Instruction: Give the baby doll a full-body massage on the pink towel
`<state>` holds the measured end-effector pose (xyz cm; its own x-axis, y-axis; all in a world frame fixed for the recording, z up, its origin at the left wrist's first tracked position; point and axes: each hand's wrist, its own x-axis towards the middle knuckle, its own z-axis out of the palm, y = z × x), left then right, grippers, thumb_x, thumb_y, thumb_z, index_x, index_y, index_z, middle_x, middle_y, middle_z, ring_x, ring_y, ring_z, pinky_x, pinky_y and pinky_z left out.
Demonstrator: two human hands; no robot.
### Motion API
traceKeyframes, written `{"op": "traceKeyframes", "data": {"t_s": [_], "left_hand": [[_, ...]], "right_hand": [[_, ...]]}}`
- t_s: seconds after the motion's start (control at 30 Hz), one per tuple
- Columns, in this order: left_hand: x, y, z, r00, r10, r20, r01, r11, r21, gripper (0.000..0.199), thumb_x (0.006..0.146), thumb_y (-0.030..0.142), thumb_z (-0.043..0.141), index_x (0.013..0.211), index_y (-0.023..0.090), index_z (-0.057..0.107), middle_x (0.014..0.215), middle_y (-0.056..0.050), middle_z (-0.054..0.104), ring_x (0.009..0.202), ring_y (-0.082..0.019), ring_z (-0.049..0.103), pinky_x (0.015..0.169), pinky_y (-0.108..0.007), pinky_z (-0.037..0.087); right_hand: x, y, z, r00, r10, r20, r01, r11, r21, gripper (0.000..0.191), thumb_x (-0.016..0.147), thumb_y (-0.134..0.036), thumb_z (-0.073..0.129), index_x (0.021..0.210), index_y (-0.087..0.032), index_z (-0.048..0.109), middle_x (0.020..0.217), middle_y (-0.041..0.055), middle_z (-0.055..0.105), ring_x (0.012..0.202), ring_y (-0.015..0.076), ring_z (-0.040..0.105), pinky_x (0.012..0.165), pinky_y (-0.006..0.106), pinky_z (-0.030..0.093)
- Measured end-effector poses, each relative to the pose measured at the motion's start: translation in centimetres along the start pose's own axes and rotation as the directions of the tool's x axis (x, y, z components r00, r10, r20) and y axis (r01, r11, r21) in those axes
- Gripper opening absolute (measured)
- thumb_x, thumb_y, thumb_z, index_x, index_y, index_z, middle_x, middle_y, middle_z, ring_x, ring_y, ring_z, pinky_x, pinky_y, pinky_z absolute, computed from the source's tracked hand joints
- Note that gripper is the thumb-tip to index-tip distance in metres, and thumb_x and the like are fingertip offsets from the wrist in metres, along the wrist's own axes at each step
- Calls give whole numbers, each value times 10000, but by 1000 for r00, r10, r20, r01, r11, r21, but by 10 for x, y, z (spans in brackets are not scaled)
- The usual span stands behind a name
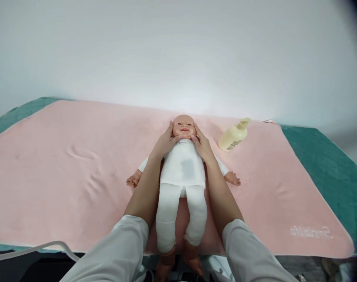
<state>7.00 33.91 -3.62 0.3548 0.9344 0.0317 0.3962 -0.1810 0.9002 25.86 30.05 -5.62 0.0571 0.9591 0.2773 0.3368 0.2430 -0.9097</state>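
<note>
A baby doll (183, 168) in a white top and white leggings lies on its back on a pink mat (87, 172), head away from me. My left hand (165, 141) cups the left side of the doll's head, thumb at its jaw. On the right side, my right hand (202, 144) rests against the head in the same way, its thumb near the chin. The fingertips of both hands partly go out of sight beside the head. The doll's arms spread out under my forearms.
A pale yellow pump bottle (233, 136) lies tilted on the mat, right of the doll's head. Green cloth (328, 164) shows beyond the mat's sides. Behind stands a white wall (178, 51). A white cable (49, 244) curves at the lower left.
</note>
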Motion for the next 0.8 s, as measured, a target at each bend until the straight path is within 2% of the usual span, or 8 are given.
{"op": "traceKeyframes", "data": {"t_s": [0.17,0.33,0.63,0.8], "left_hand": [[0,-2,4,1000,-3,1,3,996,-88,1059,836,497,674,1610,155,37,1550,-137,443,1411,-283,460,1139,-376,395],[6,-10,12,998,13,-67,-20,995,-97,1153,738,518,765,1609,161,98,1558,-152,426,1418,-315,446,1140,-413,395],[8,-11,14,992,16,-128,-24,998,-59,1106,721,519,779,1590,136,213,1545,-166,441,1419,-320,444,1145,-411,389],[6,-8,12,993,6,-116,-12,999,-47,1055,754,482,752,1592,144,207,1513,-162,485,1345,-315,528,1103,-407,431]], "right_hand": [[1,0,2,1000,4,4,-3,999,-48,794,905,-577,513,1559,-184,295,1607,80,377,1469,245,414,1235,446,350],[1,3,4,1000,-11,-11,11,998,-66,852,869,-597,568,1558,-180,289,1602,108,384,1465,256,416,1221,445,367],[0,6,10,995,6,-97,-16,995,-94,841,851,-596,595,1538,-182,342,1547,131,466,1405,281,491,1176,461,419],[1,4,10,993,-3,-116,-6,996,-84,804,858,-600,586,1519,-190,383,1523,121,500,1383,265,516,1173,447,425]]}}
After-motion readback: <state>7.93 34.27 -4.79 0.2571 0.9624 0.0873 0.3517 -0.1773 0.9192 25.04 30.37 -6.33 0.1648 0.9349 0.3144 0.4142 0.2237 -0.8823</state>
